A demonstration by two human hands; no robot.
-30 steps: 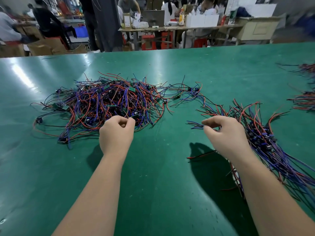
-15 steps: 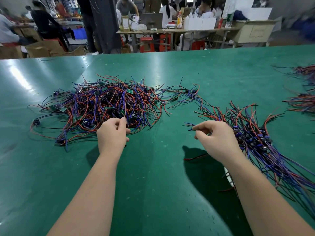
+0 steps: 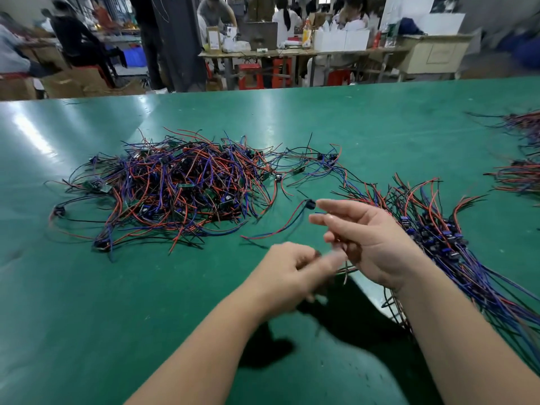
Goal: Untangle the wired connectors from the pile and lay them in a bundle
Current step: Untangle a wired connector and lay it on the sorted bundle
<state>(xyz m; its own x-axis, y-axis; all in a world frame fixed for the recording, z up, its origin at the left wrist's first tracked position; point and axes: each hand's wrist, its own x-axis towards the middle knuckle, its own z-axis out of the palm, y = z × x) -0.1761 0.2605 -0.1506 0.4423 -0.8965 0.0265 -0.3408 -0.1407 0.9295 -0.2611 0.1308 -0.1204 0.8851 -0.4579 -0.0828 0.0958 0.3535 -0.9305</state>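
Note:
A tangled pile of wired connectors (image 3: 181,191), red, blue and black leads with small black plugs, lies at centre left on the green table (image 3: 380,127). To its right, a straightened bundle (image 3: 438,229) runs toward the near right edge. My right hand (image 3: 371,241) hovers beside the bundle, palm turned left. One wired connector (image 3: 310,204) sits at its index fingertip. A lead of this connector is pinched between the index and middle fingers, and the rest trails down left. My left hand (image 3: 292,273) is blurred just below, its curled fingers touching the right hand; its hold is unclear.
Two more wire heaps (image 3: 520,173) lie at the table's right edge. Beyond the far edge are work tables (image 3: 292,51), red stools, cardboard boxes and several people.
My left hand has left the pile's near edge and swung right to meet my right hand. My right hand has turned palm-up with fingers stretched. A single connector is now lifted clear of the pile.

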